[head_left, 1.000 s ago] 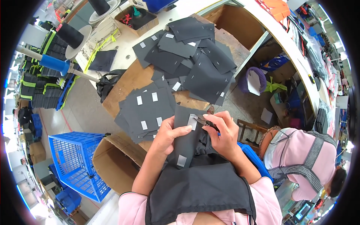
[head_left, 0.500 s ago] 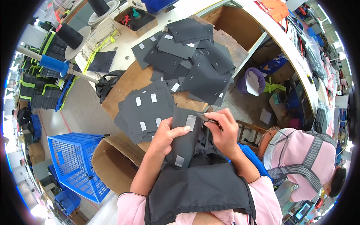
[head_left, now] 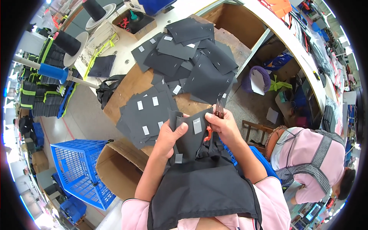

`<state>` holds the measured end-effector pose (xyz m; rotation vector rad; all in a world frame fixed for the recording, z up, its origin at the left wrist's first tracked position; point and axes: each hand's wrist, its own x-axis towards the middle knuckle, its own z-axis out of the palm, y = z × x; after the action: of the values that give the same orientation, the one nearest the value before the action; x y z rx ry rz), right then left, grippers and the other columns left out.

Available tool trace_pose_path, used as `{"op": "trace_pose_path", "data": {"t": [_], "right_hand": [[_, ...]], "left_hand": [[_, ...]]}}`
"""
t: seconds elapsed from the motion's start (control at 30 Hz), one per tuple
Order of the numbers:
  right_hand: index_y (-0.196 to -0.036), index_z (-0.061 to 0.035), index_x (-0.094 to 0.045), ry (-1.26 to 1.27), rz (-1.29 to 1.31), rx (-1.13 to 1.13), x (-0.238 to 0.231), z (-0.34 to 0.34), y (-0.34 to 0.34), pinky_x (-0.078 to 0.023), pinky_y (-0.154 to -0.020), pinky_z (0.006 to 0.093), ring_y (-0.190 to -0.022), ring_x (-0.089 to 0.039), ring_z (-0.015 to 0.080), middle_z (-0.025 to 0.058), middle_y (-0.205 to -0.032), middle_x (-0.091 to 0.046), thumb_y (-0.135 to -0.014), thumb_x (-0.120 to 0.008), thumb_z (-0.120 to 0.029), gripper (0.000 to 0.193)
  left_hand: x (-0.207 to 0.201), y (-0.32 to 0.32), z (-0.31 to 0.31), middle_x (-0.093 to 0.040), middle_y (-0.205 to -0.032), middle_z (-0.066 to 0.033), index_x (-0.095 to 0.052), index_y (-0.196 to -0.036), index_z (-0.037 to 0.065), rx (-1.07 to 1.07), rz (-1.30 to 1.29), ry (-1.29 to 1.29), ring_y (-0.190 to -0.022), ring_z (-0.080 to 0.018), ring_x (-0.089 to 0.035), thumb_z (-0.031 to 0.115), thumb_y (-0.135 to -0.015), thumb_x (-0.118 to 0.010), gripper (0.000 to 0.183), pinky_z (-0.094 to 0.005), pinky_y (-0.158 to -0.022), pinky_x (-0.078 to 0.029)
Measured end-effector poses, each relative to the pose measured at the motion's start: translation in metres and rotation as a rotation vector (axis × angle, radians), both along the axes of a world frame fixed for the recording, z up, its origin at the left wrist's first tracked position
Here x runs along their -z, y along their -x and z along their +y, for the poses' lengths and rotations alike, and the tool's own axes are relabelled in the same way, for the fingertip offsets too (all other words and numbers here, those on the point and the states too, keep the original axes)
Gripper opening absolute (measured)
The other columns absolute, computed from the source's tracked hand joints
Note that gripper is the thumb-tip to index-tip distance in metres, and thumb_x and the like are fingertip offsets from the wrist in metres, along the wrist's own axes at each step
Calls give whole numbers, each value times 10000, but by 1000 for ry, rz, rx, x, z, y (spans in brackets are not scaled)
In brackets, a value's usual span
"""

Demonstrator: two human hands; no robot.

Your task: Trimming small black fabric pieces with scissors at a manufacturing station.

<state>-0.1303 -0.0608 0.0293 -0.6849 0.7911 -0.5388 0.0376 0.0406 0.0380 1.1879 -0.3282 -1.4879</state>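
Spreading the dark panel point(head_left: 190, 140), left hand point(head_left: 168, 138) and right hand point(head_left: 227, 126) clamp fingers on its sides, apparently checking; any trimming calls for swinging the snips point(head_left: 219, 110) inward.

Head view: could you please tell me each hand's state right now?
Left hand: closed, holding the dark grey fabric piece.
Right hand: closed, holding small snips and the fabric piece's corner.

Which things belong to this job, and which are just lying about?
Probably the job:
dark grey sheet with pale rectangular patches, in the left hand
small pointed metal snips, in the right hand
pile of matching sheets

Probably just lying about:
blue plastic lattice crate
black thread cones
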Motion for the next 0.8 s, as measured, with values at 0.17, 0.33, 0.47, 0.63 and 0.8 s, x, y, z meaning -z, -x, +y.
{"op": "trace_pose_path", "data": {"t": [0.17, 0.33, 0.47, 0.63, 0.8], "right_hand": [[-960, -63, -573, 967, 477, 263, -13, 22, -6, -431, -482, 268, -560, -527, 114, 45, -791, -530, -773, -702, -109, 232], [-974, -70, -596, 1361, 575, 31, -24, 23, 11, -468, -542, 311, -609, -567, 233, 88, -867, -557, -679, -726, -59, 323], [-942, -67, -632, 1468, 544, -35, -25, 19, 9, -433, -535, 305, -610, -540, 223, 84, -803, -551, -640, -739, -8, 326], [-925, -56, -635, 1586, 539, 39, -14, 20, 8, -433, -525, 313, -591, -540, 223, 62, -765, -555, -635, -738, -60, 307], [-902, -54, -645, 1579, 514, 22, -24, 17, 7, -431, -522, 308, -584, -537, 216, 53, -746, -556, -626, -744, -54, 293]], "left_hand": [[-10, 4, -8, -624, -870, -29, -610, -967, 43, -80, -8, -95, -800, -120, -580, 213, -787, -720, 271, -274, -739, -466], [-7, 2, -6, -624, -845, -28, -619, -880, 50, -128, 45, -116, -764, -115, -575, 201, -815, -675, 174, -269, -686, -462], [-8, 3, -5, -624, -844, -31, -621, -877, 50, -99, 54, -117, -758, -116, -574, 209, -819, -668, 176, -269, -679, -460], [-15, 2, -5, -629, -858, -50, -612, -897, 28, -110, 71, -142, -770, -131, -585, 203, -820, -659, 197, -285, -694, -473], [-12, 0, -5, -636, -873, -70, -602, -923, 8, -108, 120, -151, -782, -150, -600, 204, -812, -664, 233, -301, -715, -486]]}}
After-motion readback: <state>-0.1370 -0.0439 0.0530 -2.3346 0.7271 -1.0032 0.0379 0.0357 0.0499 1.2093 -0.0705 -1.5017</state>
